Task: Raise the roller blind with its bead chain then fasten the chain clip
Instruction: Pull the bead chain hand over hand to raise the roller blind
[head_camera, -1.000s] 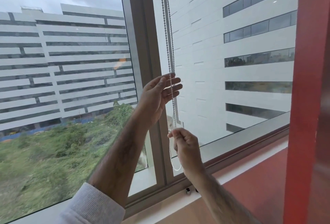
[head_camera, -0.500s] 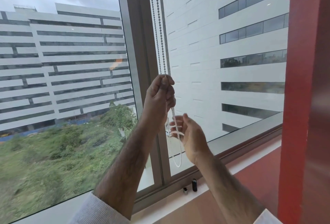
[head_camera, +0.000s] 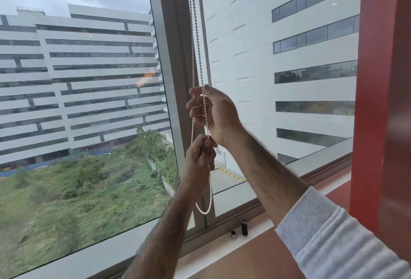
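Note:
A white bead chain (head_camera: 196, 33) hangs as two strands in front of the grey window mullion (head_camera: 171, 60), and its loop ends just above the sill. My right hand (head_camera: 216, 112) is the upper one, pinching one strand between thumb and fingertips, with the chain running down across its palm. Directly below it, my left hand (head_camera: 200, 157) is a fist closed on the same strand. The roller blind itself is out of view above. A small black piece (head_camera: 244, 227) stands on the sill under the loop; I cannot tell whether it is the clip.
Large window panes fill the left and middle, with a pale sill (head_camera: 222, 249) along the bottom. A tiny metal part (head_camera: 233, 234) sits beside the black piece. A red wall column (head_camera: 382, 100) bounds the right side.
My left hand, earlier the upper one, has come down closed on the chain. My right hand has let go low down, risen above it and taken hold of the chain higher up.

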